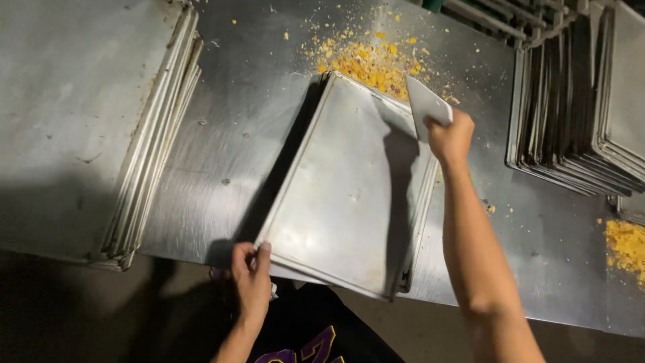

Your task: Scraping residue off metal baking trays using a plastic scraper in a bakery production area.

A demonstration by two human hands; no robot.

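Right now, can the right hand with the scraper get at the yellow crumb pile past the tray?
Probably yes: the right hand holds the white scraper beside the crumb pile, with nothing between them.

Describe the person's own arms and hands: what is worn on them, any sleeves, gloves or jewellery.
Both arms are bare from hand to as far up as the picture shows: no sleeves reach the forearms. The left hand and the right hand wear no gloves, and no rings, watch or bands can be made out. Below the arms, a dark garment with purple and yellow lettering shows at the torso.
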